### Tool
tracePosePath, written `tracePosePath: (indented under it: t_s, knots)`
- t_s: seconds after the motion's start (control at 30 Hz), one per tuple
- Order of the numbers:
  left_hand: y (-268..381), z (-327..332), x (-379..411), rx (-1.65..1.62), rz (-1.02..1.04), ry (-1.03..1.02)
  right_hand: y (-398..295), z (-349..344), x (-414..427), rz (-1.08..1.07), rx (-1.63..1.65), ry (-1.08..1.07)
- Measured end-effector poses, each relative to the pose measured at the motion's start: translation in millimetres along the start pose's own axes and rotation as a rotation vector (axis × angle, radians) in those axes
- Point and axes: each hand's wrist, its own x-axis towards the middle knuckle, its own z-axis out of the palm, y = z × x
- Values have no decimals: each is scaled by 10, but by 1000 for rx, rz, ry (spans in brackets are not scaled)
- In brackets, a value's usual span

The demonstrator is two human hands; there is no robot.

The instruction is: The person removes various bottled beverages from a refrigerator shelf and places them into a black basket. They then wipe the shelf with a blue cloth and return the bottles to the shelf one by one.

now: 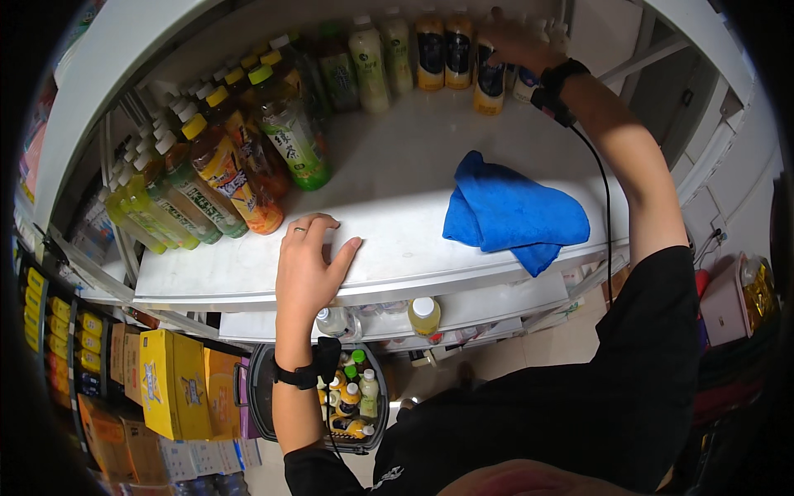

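My left hand [313, 254] rests on the front part of the white shelf [397, 248], fingers spread and nothing held, just right of an orange-labelled tea bottle [229, 173]. At the back right, my right hand [518, 40] is blurred, over the top of a bottle with a dark and yellow label [490, 87]; whether its fingers grip that bottle is unclear. Similar bottles [459, 53] stand to its left. A folded blue cloth [515, 211] lies at the shelf's right front, its corner over the edge. A green tea bottle [291, 136] stands left of centre.
Rows of drink bottles [155, 211] line the left side, with pale-green bottles [370, 65] at the back. A lower shelf [484, 313] holds a yellow drink bottle [424, 317]. Below sits a dark basket [267, 415] of bottles. Yellow cartons [170, 384] are stacked lower left.
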Motion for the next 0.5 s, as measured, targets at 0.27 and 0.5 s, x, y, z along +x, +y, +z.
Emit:
tracePosePath:
  t_s: [0.27,0.5]
  knots:
    - [5,15,6,-5,-16,-5,274,328,230,77,-51,-55]
    - [19,-1,-26,3,-3,19,319,403,192,105,-11,75]
